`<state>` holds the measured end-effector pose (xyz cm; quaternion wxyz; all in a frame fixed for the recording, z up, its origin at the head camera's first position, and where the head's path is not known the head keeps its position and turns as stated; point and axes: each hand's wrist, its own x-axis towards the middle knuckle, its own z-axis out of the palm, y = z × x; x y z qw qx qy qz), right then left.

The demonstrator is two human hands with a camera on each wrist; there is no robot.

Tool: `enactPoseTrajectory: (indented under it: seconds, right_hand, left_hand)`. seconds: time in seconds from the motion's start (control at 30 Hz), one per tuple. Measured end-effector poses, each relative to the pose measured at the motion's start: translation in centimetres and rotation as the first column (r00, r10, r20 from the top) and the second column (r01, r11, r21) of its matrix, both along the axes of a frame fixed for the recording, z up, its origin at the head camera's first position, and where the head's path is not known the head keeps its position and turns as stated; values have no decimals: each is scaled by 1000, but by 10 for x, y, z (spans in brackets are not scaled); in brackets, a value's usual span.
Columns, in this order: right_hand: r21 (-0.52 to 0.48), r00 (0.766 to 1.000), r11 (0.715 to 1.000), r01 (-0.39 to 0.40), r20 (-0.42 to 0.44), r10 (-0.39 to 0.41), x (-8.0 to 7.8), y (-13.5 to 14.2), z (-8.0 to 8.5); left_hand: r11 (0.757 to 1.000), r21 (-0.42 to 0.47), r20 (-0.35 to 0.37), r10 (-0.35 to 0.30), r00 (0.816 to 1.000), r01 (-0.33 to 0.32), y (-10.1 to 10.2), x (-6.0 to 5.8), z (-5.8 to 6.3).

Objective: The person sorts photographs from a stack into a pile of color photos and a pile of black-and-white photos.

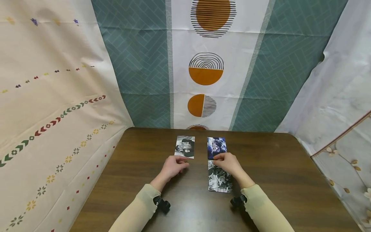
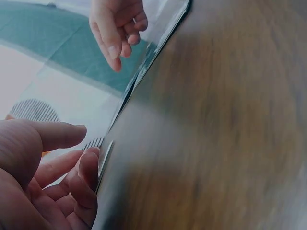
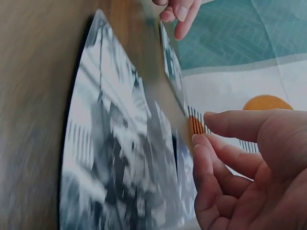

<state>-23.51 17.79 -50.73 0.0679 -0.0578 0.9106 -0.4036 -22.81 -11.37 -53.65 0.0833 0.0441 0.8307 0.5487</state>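
Note:
Three picture cards lie flat on the table. At the left is a black-and-white card [image 1: 184, 146], with my left hand [image 1: 173, 167] at its near edge. On the right, a blue-and-white card [image 1: 216, 146] sits just beyond a second black-and-white card [image 1: 219, 178]. My right hand [image 1: 230, 164] hovers where these two meet and covers part of both. In the right wrist view, the thumb and fingers [image 3: 206, 143] are slightly apart with nothing between them. The left wrist view shows the left thumb [image 2: 67, 134] apart from loosely bent fingers, close to the card's edge.
The brown wooden table [image 1: 130, 180] runs back to a green and white patterned curtain [image 1: 139, 64]. Cream cloth [image 1: 58, 112] hangs at the left, and white floral cloth [image 1: 342, 96] at the right. Small black cameras [image 1: 161, 204] sit on both wrists.

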Motion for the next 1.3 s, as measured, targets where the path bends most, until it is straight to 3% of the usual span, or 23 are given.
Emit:
enactPoseTrajectory:
  seconds: [0.27,0.63,0.9,1.3]
  right_hand:
    - [-62,1000,998,-17,2,17,-12,-31,2]
    - [-74,999,997,29,-17,-30,-37,-83,-6]
    - [-21,996,996,81,-26,-82,-46,-101,-17]
    - [3,997,997,80,-16,-80,-48,-109,-24]
  left_hand:
    - [996,12,-14,94,995,-94,-19,-8,3]
    - [976,-16,-33,217,976,-217,-33,-31,4]
    - [968,-25,-6,251,968,-251,-32,-43,0]
    - [963,-88,-15,254,967,-254,-30,-47,-2]
